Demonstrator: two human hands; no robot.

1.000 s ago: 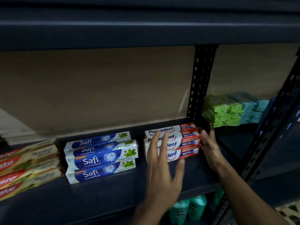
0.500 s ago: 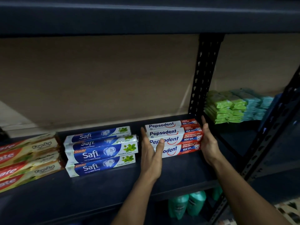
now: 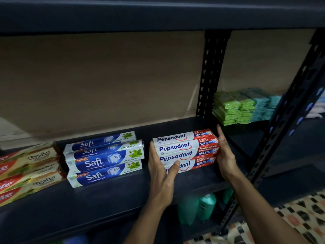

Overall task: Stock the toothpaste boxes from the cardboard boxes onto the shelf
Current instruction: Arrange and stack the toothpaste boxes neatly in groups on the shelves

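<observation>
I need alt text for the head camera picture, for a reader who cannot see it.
A person's left hand and right hand touch the two ends of a stack of Pepsodent boxes on a dark shelf, fingers straight. A stack of Safi boxes lies apart to its left.

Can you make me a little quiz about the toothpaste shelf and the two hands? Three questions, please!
1. True or false: the Safi boxes sit to the left of the Pepsodent boxes on the shelf.
2. Which boxes does the left hand touch? A) the Safi boxes B) the Pepsodent boxes C) no boxes at all
3. Fill in the gap: the right hand lies flat against the ____ end of the Pepsodent stack.

Key: 1 true. 2 B. 3 right.
</observation>
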